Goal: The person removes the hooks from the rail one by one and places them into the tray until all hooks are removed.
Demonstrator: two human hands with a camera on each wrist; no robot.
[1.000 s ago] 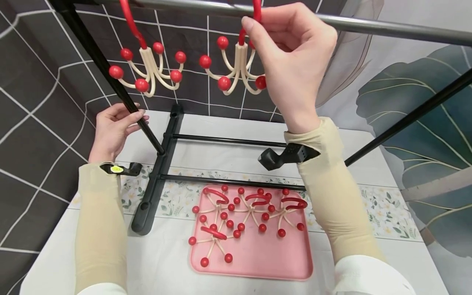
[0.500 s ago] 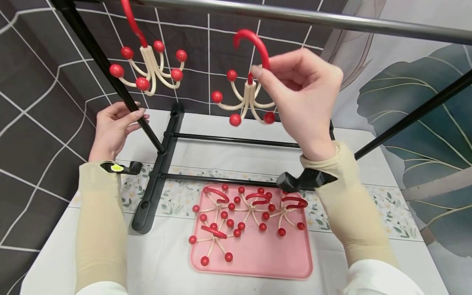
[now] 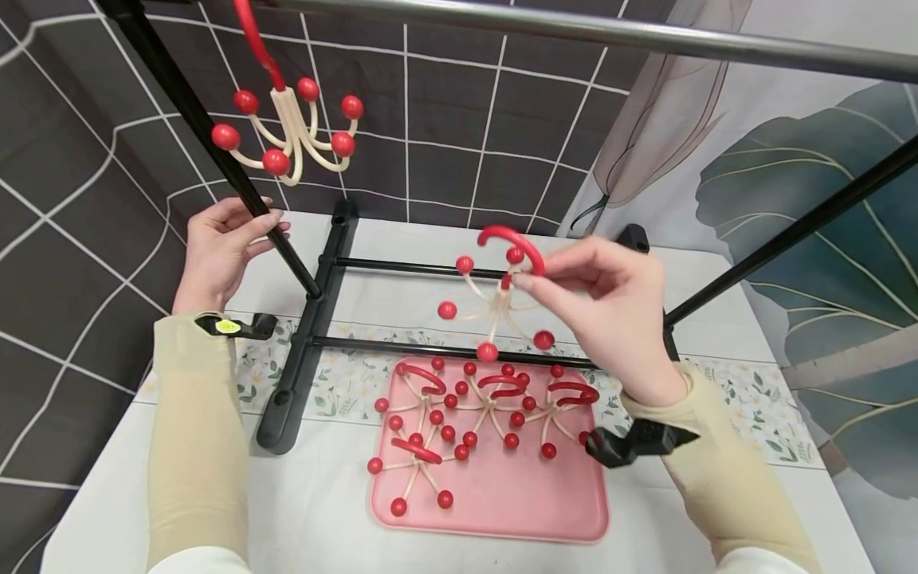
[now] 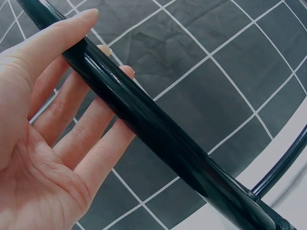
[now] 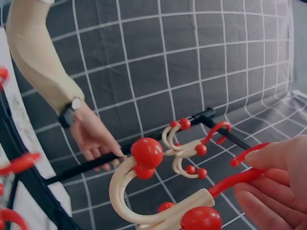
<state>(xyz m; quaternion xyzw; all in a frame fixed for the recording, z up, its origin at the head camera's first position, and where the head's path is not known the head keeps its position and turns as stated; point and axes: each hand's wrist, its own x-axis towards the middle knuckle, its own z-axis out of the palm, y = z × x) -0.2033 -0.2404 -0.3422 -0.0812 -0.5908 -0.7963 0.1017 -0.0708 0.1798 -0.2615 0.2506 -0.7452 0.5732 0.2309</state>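
My right hand point(image 3: 602, 307) pinches the red hook of a cream multi-arm hanger point(image 5: 177, 211) with red ball tips. It holds the hanger in the air above the back of the pink tray point(image 3: 531, 498). My left hand point(image 4: 72, 115) grips the black side post point(image 4: 158, 134) of a rack, thumb across the front and fingers behind. A second such hanger point(image 3: 290, 131) hangs near the left end of the rack; its hook top is cut off in the head view. Several more hangers point(image 3: 490, 406) lie in the tray, their arms overlapping.
The rack's grey metal top bar point(image 3: 545, 28) crosses above, and its black lower bars point(image 3: 430, 348) run behind the tray. A black foot point(image 3: 301, 359) stands at left, and another slanted post point(image 3: 789, 227) rises at right. Dark grid-patterned cloth point(image 3: 445, 96) hangs behind.
My right hand has taken the second hanger off the top bar and brought it down toward the tray. The left hand stays on the post.
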